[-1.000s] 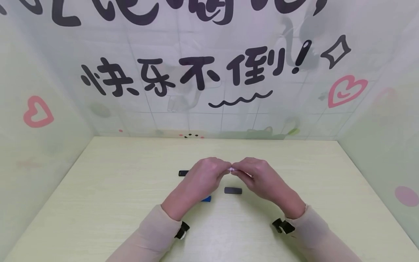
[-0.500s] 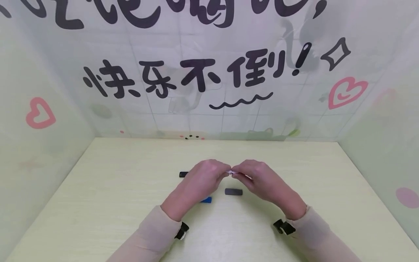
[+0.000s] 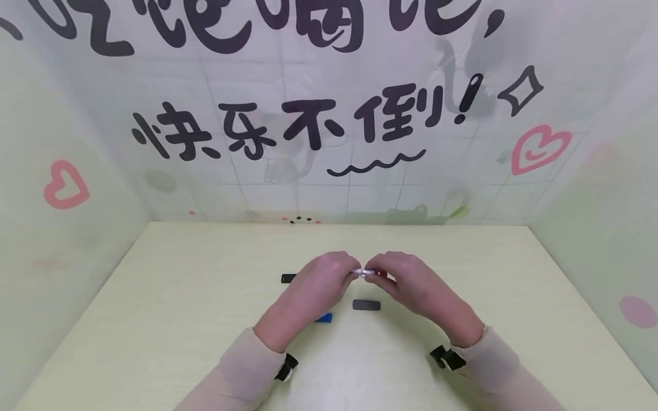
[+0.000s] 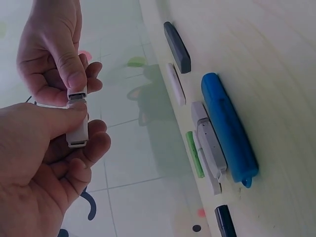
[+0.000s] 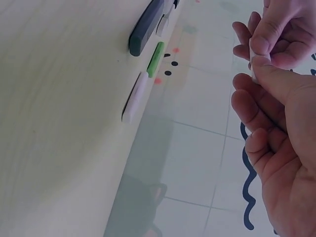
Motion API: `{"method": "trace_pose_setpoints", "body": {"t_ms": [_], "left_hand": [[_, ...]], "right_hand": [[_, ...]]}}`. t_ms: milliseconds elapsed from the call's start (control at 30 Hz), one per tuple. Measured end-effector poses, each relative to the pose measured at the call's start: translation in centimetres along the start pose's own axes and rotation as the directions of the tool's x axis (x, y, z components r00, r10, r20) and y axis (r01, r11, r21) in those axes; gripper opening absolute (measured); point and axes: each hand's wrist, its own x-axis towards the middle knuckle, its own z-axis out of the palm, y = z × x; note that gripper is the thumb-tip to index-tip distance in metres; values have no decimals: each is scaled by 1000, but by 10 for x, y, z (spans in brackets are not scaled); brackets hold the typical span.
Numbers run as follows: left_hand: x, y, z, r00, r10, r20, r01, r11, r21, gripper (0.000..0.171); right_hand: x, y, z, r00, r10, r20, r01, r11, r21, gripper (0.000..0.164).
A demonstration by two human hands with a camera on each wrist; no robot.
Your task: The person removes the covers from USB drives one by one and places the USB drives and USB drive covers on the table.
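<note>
In the head view my left hand and right hand meet fingertip to fingertip above the table. The left wrist view shows a white USB stick pinched between my left thumb and fingers. Right at its metal plug, my right hand pinches a small white cap with a dark opening facing the plug. The right wrist view has the white piece edge-on, largely covered by both thumbs. A dark grey stick lies on the table below the hands.
Beside my left wrist lie a blue stick and a black one, partly hidden. Near them are several white pieces, a green stick and another white stick. Printed curtains surround the table.
My fingertips have shifted slightly, and more of the white pieces now shows between them in the head view. The whole scene sits a little lower as the head camera tilts.
</note>
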Motion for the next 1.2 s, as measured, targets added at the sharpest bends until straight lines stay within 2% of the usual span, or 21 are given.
{"method": "trace_pose_setpoints", "body": {"t_ms": [333, 667, 767, 867, 1000, 1200], "left_hand": [[2, 1, 0, 1000, -17, -9, 17, 1000, 21, 11], [6, 5, 4, 998, -41, -52, 43, 999, 32, 13], [9, 5, 6, 996, -74, -55, 75, 997, 18, 15], [15, 5, 9, 992, -127, -30, 127, 992, 3, 19], [27, 3, 16, 982, -187, 7, 187, 982, -11, 21], [46, -4, 30, 970, -241, 35, 242, 970, -19, 19]], "right_hand": [[-5, 5, -10, 998, 59, 1, -59, 998, 2, 15], [-13, 9, -26, 995, 93, 16, -92, 994, -64, 13], [-17, 8, -32, 993, 110, 34, -107, 991, -82, 12], [-23, 8, -36, 987, 150, 64, -142, 983, -113, 11], [-31, 10, -40, 973, 199, 112, -181, 971, -154, 12], [-42, 11, -44, 965, 214, 149, -191, 969, -155, 11]]}}
